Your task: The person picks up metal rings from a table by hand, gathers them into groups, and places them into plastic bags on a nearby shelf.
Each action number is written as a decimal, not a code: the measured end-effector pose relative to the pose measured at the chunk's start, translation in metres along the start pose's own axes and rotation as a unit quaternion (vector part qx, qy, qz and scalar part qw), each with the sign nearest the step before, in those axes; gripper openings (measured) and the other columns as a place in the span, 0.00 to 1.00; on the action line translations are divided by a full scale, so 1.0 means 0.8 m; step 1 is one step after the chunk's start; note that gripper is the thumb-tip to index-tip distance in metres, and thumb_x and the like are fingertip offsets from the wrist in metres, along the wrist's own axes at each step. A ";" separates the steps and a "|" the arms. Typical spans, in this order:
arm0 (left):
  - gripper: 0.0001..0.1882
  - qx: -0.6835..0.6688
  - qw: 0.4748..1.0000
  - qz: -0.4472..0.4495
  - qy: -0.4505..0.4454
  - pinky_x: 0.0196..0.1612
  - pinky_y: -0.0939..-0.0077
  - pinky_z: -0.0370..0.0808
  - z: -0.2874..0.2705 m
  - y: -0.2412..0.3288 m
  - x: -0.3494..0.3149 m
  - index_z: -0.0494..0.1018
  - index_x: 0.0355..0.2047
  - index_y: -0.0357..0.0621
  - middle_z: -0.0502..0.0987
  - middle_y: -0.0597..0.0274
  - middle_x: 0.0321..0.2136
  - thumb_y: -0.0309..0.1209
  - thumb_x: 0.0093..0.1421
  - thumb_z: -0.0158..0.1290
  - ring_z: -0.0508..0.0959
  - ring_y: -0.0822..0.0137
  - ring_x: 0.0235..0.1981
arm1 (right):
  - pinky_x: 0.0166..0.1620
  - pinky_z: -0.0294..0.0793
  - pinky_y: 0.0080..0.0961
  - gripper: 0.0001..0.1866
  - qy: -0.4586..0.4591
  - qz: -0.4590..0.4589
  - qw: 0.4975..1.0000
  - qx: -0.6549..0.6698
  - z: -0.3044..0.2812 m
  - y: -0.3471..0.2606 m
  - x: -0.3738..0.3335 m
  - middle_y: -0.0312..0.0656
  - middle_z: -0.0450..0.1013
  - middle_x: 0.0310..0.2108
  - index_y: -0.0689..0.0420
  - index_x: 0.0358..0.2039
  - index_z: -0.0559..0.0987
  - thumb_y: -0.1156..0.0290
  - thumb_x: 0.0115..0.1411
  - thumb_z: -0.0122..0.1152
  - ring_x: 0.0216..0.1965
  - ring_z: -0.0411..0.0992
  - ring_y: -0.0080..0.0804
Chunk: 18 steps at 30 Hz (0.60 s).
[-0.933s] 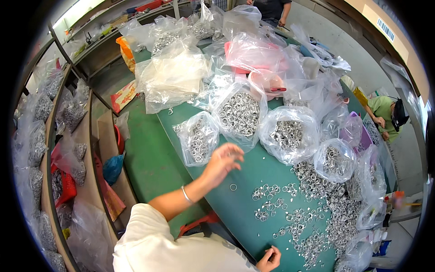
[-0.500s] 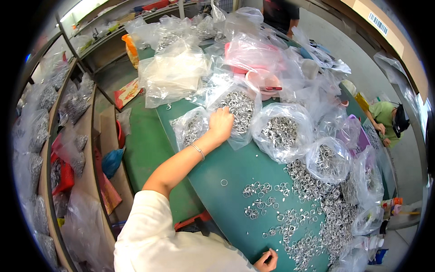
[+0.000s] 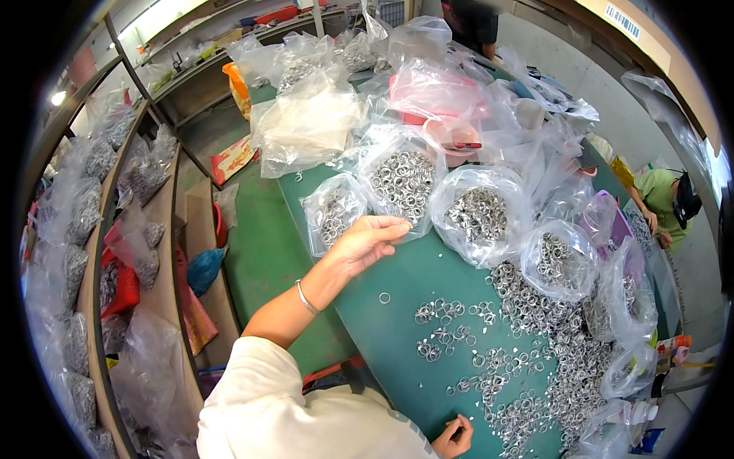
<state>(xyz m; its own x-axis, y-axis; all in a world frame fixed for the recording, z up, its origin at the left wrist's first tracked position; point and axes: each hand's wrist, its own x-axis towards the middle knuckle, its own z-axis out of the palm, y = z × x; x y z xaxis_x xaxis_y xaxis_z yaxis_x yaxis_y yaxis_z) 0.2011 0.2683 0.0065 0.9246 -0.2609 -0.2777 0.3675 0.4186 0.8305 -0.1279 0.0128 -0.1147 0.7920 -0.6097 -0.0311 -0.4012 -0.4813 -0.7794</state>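
Note:
My left hand (image 3: 371, 241), with a bracelet on its wrist, hovers over the near edge of an open clear bag (image 3: 404, 183) full of small metal rings. Its thumb and forefinger are pinched together; anything between them is too small to name. Close on its left stands a smaller bag of rings (image 3: 336, 214), and on its right a wide round bag (image 3: 478, 214). My right hand (image 3: 454, 437) rests low at the table's near edge, fingers curled in; whatever they hold is hidden. Beside it lie loose rings (image 3: 512, 421) spread over the green table (image 3: 405, 336).
A big heap of rings (image 3: 577, 367) and more bags (image 3: 560, 260) line the table's right side. Pink plastic baskets (image 3: 436, 96) stand farther back. Shelves with bagged parts (image 3: 84, 214) run along the left. A person in green (image 3: 661, 203) works at the right; another (image 3: 470, 27) stands behind.
My left hand has drawn back out of the bag of rings, toward me and slightly right, its fingers now pinched. The right hand stays low at the table edge. The view has shifted slightly.

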 end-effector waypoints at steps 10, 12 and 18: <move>0.07 -0.110 0.985 -0.127 -0.033 0.24 0.87 0.68 -0.013 -0.075 -0.046 0.75 0.36 0.42 0.74 0.71 0.26 0.28 0.58 0.55 0.71 0.79 0.25 | 0.33 0.74 0.27 0.10 0.033 0.004 0.998 0.054 0.003 -0.032 0.004 0.47 0.76 0.27 0.64 0.37 0.77 0.70 0.60 0.56 0.28 0.73 0.34; 0.05 -0.165 0.976 -0.139 -0.011 0.26 0.86 0.67 -0.018 -0.091 -0.055 0.75 0.35 0.44 0.73 0.72 0.25 0.29 0.58 0.55 0.71 0.79 0.25 | 0.33 0.74 0.27 0.09 0.035 -0.014 0.998 0.058 0.003 -0.032 0.005 0.47 0.76 0.27 0.64 0.36 0.77 0.71 0.59 0.56 0.27 0.73 0.34; 0.07 -0.210 0.964 0.057 0.155 0.25 0.86 0.66 -0.057 -0.065 -0.038 0.72 0.37 0.41 0.69 0.72 0.23 0.29 0.60 0.52 0.66 0.80 0.21 | 0.32 0.73 0.27 0.10 0.038 0.000 0.998 0.046 0.001 -0.042 0.005 0.48 0.75 0.27 0.65 0.36 0.77 0.71 0.60 0.56 0.27 0.73 0.34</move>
<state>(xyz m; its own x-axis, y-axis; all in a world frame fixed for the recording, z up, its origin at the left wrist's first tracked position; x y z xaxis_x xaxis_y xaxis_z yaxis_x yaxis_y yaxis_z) 0.1581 0.2940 -0.0504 0.9229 0.0530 -0.3815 0.2099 0.7613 0.6135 -0.1109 0.0270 -0.0893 0.7536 -0.6572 0.0132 -0.3543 -0.4230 -0.8340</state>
